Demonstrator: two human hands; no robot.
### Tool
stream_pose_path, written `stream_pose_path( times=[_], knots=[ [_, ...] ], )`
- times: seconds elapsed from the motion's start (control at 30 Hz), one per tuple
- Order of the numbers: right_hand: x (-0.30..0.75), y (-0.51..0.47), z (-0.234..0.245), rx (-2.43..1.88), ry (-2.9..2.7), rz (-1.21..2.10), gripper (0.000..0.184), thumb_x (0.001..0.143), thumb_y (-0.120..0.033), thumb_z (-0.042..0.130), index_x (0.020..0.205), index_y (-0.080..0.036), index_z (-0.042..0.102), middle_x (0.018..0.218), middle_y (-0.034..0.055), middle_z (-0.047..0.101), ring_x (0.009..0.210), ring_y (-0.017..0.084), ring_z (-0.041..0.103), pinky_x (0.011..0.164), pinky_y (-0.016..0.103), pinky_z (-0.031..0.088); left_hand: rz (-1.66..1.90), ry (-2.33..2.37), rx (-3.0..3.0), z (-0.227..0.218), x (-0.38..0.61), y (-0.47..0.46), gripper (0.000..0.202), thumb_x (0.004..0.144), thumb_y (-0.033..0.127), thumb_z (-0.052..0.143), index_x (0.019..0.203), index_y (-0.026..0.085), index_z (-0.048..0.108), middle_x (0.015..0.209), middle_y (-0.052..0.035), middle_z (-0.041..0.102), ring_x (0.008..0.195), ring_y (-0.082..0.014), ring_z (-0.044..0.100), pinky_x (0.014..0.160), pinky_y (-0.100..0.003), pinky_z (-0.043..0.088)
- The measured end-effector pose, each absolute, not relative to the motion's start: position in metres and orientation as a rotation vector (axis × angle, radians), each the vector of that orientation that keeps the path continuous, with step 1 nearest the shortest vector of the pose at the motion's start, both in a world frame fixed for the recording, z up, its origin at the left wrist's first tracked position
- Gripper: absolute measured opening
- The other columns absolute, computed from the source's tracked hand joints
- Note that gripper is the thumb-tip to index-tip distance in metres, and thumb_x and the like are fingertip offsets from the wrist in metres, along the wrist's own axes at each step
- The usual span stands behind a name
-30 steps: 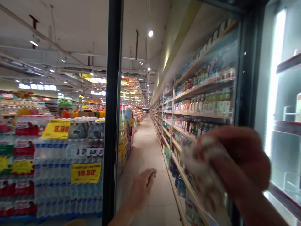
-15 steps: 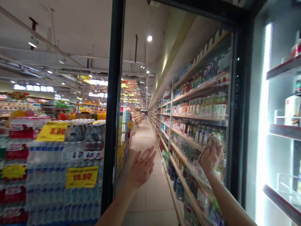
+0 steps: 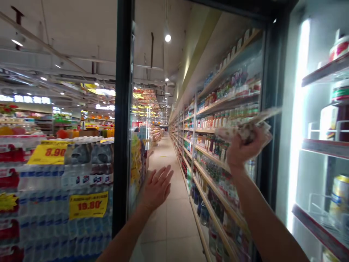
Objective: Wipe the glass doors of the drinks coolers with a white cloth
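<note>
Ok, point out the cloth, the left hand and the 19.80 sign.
Cloth point(image 3: 244, 130), head view: crumpled middle.
Left hand point(image 3: 156, 189), head view: back of the hand.
19.80 sign point(image 3: 88, 206), head view: its printed face.

The only view comes from the person's head, facing forward and roughly level. A black-framed glass door point(image 3: 122, 116) stands close ahead, with a long aisle point(image 3: 176, 222) showing in its pane towards twelve o'clock. The left hand point(image 3: 158, 188) is near at seven, the right hand point(image 3: 247, 147) near past three; a lit cabinet point(image 3: 325, 148) fills the edge at three, and stacked bottles point(image 3: 49, 196) stand farther off at eight.
</note>
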State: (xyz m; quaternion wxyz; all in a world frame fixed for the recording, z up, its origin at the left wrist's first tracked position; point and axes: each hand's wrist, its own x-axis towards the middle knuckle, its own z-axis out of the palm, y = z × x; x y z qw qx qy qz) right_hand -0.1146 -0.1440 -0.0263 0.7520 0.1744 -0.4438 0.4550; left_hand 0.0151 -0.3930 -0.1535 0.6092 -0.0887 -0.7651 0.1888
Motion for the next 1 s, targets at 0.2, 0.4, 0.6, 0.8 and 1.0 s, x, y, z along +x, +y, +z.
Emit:
stream_pose_path(
  times=[0.2, 0.4, 0.6, 0.8, 1.0],
  knots=[
    [-0.137, -0.168, -0.076, 0.631, -1.302, 0.838, 0.032, 0.075, -0.02, 0.045, 0.103, -0.017, 0.06, 0.097, 0.0101, 0.058, 0.092, 0.022, 0.054, 0.082, 0.038, 0.047, 0.432, -1.756, -0.217, -0.153, 0.016, -0.393, 0.048, 0.089, 0.029, 0.042, 0.136, 0.024, 0.04, 0.129, -0.0032, 0.057, 0.121, -0.017, 0.048, 0.11, -0.036, 0.022],
    [-0.162, -0.131, -0.077, 0.299, -1.351, 0.803, 0.035, 0.08, -0.028, 0.047, 0.108, -0.013, 0.062, 0.137, 0.0182, 0.04, 0.123, 0.034, 0.039, 0.098, 0.057, 0.032, 0.448, -1.754, -0.21, -0.154, 0.016, -0.394, 0.046, 0.089, 0.028, 0.042, 0.135, 0.025, 0.042, 0.129, -0.0029, 0.057, 0.122, -0.0168, 0.048, 0.11, -0.036, 0.022],
    [-0.161, -0.145, -0.101, 0.669, -1.3, 0.59, 0.053, 0.085, -0.024, 0.04, 0.138, -0.02, 0.036, 0.14, 0.0144, 0.041, 0.131, 0.026, 0.037, 0.103, 0.047, 0.036, 0.433, -1.744, -0.233, -0.153, 0.015, -0.394, 0.048, 0.088, 0.027, 0.043, 0.136, 0.024, 0.04, 0.13, -0.0037, 0.056, 0.122, -0.0173, 0.048, 0.109, -0.036, 0.023],
    [-0.188, -0.098, -0.129, 0.6, -1.445, 0.54, 0.041, 0.085, -0.021, 0.043, 0.124, -0.03, 0.053, 0.141, 0.0046, 0.043, 0.132, 0.023, 0.036, 0.109, 0.05, 0.026, 0.404, -1.762, -0.233, -0.153, 0.012, -0.397, 0.048, 0.088, 0.027, 0.043, 0.136, 0.025, 0.04, 0.13, -0.0031, 0.056, 0.121, -0.0177, 0.049, 0.109, -0.036, 0.024],
    [-0.185, -0.111, -0.118, 0.24, -1.393, 0.762, 0.051, 0.087, -0.027, 0.04, 0.138, -0.017, 0.038, 0.148, 0.0186, 0.026, 0.138, 0.036, 0.021, 0.103, 0.064, 0.025, 0.417, -1.751, -0.217, -0.154, 0.006, -0.4, 0.054, 0.088, 0.028, 0.043, 0.141, 0.026, 0.032, 0.131, -0.0042, 0.055, 0.121, -0.0181, 0.049, 0.11, -0.038, 0.023]
  ],
)
